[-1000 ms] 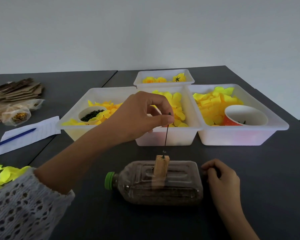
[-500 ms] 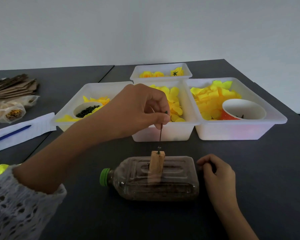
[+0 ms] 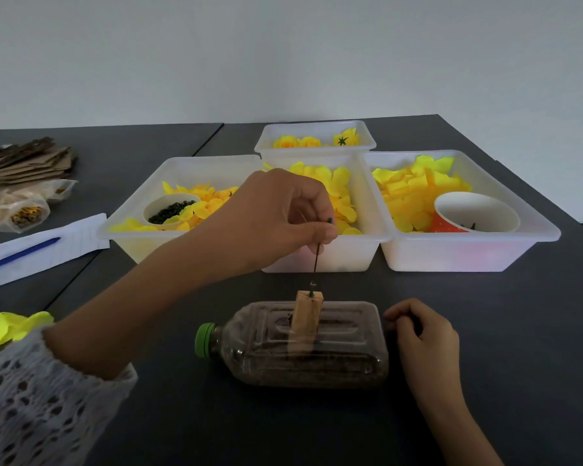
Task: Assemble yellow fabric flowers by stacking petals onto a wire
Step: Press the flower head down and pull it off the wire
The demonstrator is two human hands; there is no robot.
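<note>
Left hand [image 3: 276, 216] is pinching a thin dark wire [image 3: 316, 255] near its top, holding it upright over a small wooden block [image 3: 307, 312].

Thumb and forefinger are closing on the wire just below its green tip, while its lower end is hanging just above the block, which is standing on a plastic bottle [image 3: 303, 344] lying on its side; whether they touch is too fine to tell. Right hand [image 3: 421, 334] is resting against the bottle's base, fingers loosely curled, seemingly steadying it. Behind, white trays [image 3: 468, 253] are holding yellow fabric petals [image 3: 408, 193]. Judging by its thinness, the wire is looking light and easily bent, so gripping low, close to the block, is probably steadier.
</note>
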